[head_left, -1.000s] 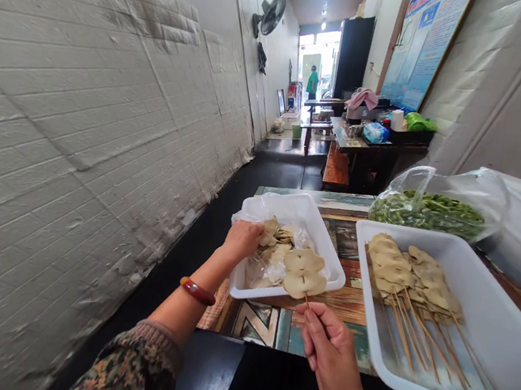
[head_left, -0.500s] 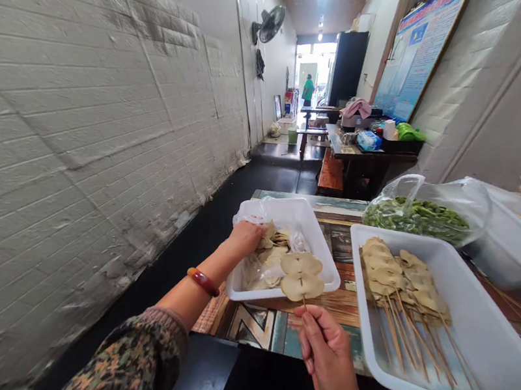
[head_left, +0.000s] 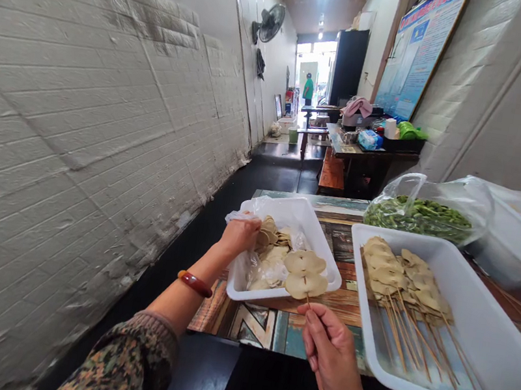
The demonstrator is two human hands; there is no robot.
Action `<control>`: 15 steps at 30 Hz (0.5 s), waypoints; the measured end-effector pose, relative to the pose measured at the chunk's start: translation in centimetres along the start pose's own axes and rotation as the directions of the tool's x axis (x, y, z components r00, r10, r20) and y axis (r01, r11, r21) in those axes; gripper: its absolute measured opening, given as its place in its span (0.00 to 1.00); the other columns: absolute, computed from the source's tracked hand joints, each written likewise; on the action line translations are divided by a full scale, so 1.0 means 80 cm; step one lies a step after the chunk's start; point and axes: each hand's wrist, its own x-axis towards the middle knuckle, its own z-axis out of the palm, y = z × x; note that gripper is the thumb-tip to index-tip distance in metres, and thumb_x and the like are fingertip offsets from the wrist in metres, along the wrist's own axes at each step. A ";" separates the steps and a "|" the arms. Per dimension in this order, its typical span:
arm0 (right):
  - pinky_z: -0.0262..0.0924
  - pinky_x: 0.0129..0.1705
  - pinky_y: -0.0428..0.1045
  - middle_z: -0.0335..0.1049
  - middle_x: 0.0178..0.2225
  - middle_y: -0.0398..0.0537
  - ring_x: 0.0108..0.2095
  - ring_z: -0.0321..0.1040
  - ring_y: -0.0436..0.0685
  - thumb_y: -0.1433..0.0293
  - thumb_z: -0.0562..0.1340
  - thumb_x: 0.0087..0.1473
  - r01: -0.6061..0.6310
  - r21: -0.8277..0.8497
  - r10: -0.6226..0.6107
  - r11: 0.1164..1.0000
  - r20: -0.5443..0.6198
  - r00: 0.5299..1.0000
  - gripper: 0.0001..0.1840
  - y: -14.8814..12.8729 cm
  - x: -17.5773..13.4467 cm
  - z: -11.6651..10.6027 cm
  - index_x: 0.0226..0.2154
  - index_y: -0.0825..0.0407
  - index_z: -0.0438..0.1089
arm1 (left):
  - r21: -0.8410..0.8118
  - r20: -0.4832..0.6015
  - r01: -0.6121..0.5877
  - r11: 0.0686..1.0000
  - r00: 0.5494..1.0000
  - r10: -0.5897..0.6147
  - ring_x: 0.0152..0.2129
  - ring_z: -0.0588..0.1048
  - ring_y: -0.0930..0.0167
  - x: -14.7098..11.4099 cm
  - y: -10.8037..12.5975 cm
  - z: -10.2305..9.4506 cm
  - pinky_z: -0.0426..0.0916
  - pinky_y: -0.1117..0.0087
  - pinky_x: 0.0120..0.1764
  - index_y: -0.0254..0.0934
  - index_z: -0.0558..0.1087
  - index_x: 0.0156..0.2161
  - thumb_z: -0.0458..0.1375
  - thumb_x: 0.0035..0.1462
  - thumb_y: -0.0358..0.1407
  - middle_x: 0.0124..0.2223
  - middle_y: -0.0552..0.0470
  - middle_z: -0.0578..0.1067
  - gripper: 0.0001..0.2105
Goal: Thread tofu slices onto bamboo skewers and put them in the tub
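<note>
Between the fingers of my right hand [head_left: 329, 341] is a thin wooden skewer, tilted up and left. Two pale round slices [head_left: 304, 274] are threaded on its top end. My left hand [head_left: 239, 234] grips the edge of a clear plastic bag [head_left: 258, 206] at the left rim of a small white tub [head_left: 333, 279]. Loose pale slices [head_left: 273, 253] lie in the bag inside that tub. To the right, a larger white tub [head_left: 491, 363] holds several finished skewers [head_left: 396, 276] of the same slices, sticks pointing toward me.
Behind the larger tub sits a clear bag of green vegetables [head_left: 425, 218]. A further white container [head_left: 509, 214] with sticks stands at the far right. A white wall [head_left: 78, 126] runs along the left. Farther off are a table [head_left: 361, 148], a bench [head_left: 332, 170] and a person in green [head_left: 308, 89].
My left hand has moved left and slightly up, out from over the slices, drawing the bag's edge outward. My right hand with the skewer has shifted slightly right.
</note>
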 end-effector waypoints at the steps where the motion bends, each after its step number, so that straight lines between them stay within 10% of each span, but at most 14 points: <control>1: 0.42 0.13 0.39 0.56 0.15 0.34 0.15 0.45 0.44 0.53 0.65 0.54 -0.002 -0.002 0.002 1.000 -0.002 1.000 0.21 0.000 0.000 0.001 0.36 0.56 0.73 | -0.038 -0.010 0.012 0.999 1.000 -0.012 0.39 0.72 0.61 0.000 0.000 -0.002 0.63 0.63 0.41 0.37 0.73 0.28 0.53 0.51 0.29 0.34 0.45 0.75 0.07; 9: 0.41 0.13 0.38 0.56 0.15 0.34 0.15 0.45 0.43 0.53 0.65 0.53 0.004 0.006 -0.004 1.000 -0.002 1.000 0.21 -0.001 0.001 0.001 0.35 0.55 0.73 | -0.488 0.020 0.029 0.872 1.000 -0.023 0.35 0.75 0.68 0.001 0.017 -0.026 0.68 0.69 0.37 0.35 0.68 0.29 0.55 0.51 0.34 0.35 0.48 0.77 0.04; 15: 0.41 0.14 0.38 0.56 0.15 0.35 0.15 0.46 0.43 0.53 0.65 0.53 -0.002 -0.018 0.002 1.000 -0.003 1.000 0.20 -0.003 0.001 0.001 0.36 0.55 0.74 | -0.953 0.247 0.264 0.150 0.961 -0.121 0.24 0.75 0.72 -0.028 0.060 -0.023 0.70 0.69 0.30 0.37 0.64 0.32 0.63 0.48 0.40 0.28 0.55 0.73 0.13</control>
